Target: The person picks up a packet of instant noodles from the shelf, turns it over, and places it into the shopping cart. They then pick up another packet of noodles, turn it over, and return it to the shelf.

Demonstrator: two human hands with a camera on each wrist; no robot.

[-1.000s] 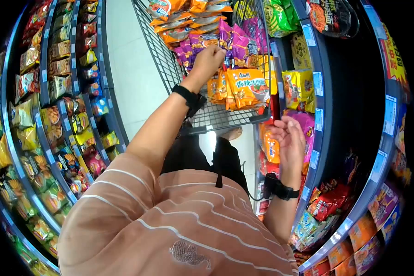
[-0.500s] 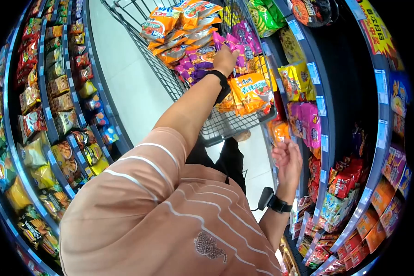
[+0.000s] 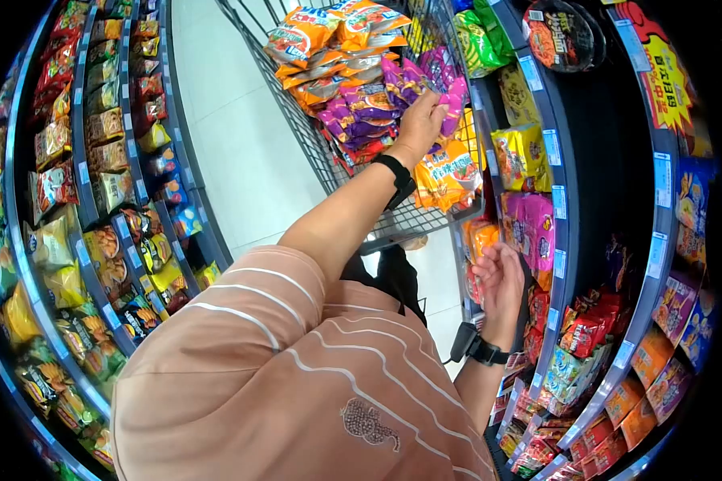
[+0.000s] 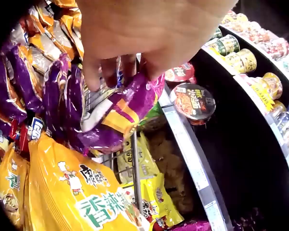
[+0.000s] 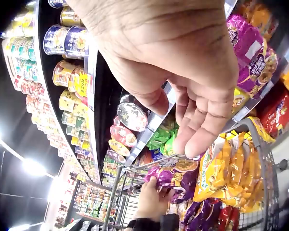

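My left hand (image 3: 422, 128) reaches into the shopping cart (image 3: 449, 220) and grips a purple instant noodle packet (image 4: 130, 113) by its upper edge, near the cart's shelf-side wall. In the right wrist view this packet (image 3: 455, 104) spreads out beyond the fingers. Beside it stand more purple packets (image 3: 369, 100) in a row. Orange noodle bags (image 3: 453, 172) lie at the cart's near end, partly under my left wrist in the head view. My right hand (image 3: 499, 276) hangs loosely curled in front of the right-hand shelf, holding nothing.
Silver-and-orange packets (image 3: 305, 36) are piled at the cart's far end. On the right shelf (image 3: 559, 200) sit a yellow packet (image 3: 521, 156), a purple bag (image 3: 528, 228) and a black bowl (image 3: 565, 36). Another shelf (image 3: 80, 172) of bagged snacks runs along the left, across the pale floor (image 3: 225, 120).
My left hand has moved right across the cart and now holds a purple packet near the wire side wall. The right hand stays beside the shelf, its fingers still loosely bent.
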